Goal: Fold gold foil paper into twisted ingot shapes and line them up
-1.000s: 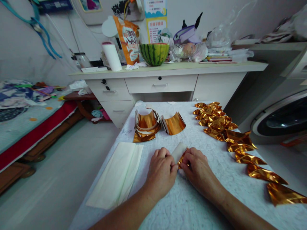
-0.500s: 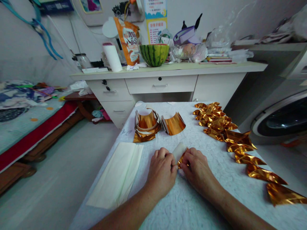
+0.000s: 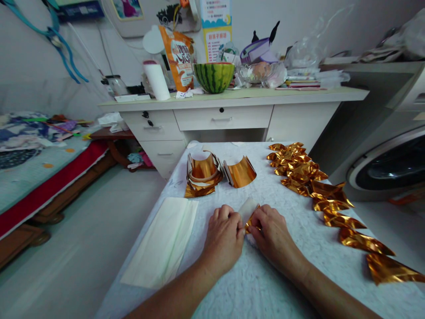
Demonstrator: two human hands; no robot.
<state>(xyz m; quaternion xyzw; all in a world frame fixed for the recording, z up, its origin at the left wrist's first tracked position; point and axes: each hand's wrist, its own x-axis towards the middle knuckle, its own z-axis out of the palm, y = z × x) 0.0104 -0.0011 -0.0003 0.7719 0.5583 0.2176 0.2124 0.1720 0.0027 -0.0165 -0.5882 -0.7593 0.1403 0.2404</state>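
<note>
Both hands meet over a small piece of gold foil paper (image 3: 251, 219) with a whitish sheet (image 3: 248, 207) behind it on the table. My left hand (image 3: 224, 235) is closed, its thumb and finger pinching the foil's left edge. From the other side my right hand (image 3: 270, 228) grips the foil with bent fingers; much of the piece is hidden under them. Curled gold foil sheets (image 3: 203, 170) lie in a stack farther back, beside another curved stack (image 3: 241, 172). Along the right side runs a row of folded gold foil pieces (image 3: 367, 243).
A pale folded paper stack (image 3: 159, 243) lies left of my hands on the cloth-covered table (image 3: 229, 292). Beyond stands a white desk (image 3: 222, 116) bearing a cut watermelon (image 3: 214, 77). A washing machine (image 3: 392, 164) is at the right, a bed (image 3: 49, 177) at the left.
My hands stay at almost the same spot, still pinching the foil. The right fingers have shifted very slightly, and the whole view has moved a little.
</note>
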